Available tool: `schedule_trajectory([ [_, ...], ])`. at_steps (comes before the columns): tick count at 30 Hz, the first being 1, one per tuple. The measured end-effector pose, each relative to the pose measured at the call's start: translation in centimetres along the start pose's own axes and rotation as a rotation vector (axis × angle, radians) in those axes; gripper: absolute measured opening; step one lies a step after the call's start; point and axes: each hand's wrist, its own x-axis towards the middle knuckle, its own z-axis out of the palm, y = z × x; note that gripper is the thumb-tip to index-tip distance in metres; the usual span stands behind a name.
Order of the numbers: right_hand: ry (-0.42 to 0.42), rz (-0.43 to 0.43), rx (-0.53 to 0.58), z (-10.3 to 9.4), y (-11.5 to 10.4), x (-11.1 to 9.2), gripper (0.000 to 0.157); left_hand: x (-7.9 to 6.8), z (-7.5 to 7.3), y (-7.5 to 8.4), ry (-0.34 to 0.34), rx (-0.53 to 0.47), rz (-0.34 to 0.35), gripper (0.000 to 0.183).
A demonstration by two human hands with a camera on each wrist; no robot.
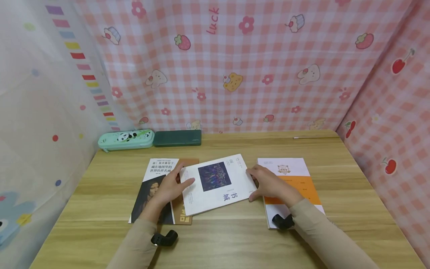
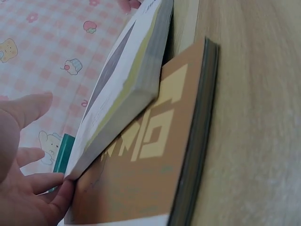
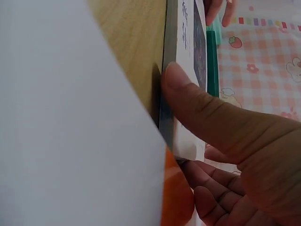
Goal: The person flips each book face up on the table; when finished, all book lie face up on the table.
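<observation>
A white book (image 1: 215,185) with a dark square picture on its cover lies at a slant, its left part overlapping a brown and black book (image 1: 151,194). My right hand (image 1: 268,183) grips the white book at its right end, thumb on the near edge and fingers around the far corner. In the right wrist view, the thumb (image 3: 188,92) presses the book's side. My left hand (image 1: 173,186) touches the white book's left edge with its fingertips, its thumb held apart above the cover. Under my right forearm lies a white and orange book (image 1: 285,168).
At the back left stand a mint panda pencil case (image 1: 125,140) and a dark green case (image 1: 178,138) side by side. A thin stick-like item (image 1: 315,137) lies at the back right. Checked pink curtains (image 1: 235,56) border the wooden table (image 1: 228,239).
</observation>
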Motion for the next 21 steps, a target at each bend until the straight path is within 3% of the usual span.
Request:
schedule_trajectory([
  [8, 0.024, 0.015, 0.035, -0.2, 0.1, 0.5, 0.082, -0.9, -0.4, -0.9, 0.018, 0.045, -0.005, 0.054],
  [14, 0.065, -0.024, 0.031, -0.3, 0.4, 1.2, 0.043, -1.9, -0.9, -1.8, 0.023, 0.077, 0.106, 0.054],
  [17, 0.123, -0.046, -0.008, -0.3, 0.4, 1.6, 0.040, -2.4, -1.1, -2.0, 0.036, 0.100, 0.160, 0.058],
  [21, 0.189, -0.032, -0.053, -0.1, 0.2, 2.2, 0.040, -3.1, -1.5, -2.3, 0.050, 0.141, 0.179, 0.066],
])
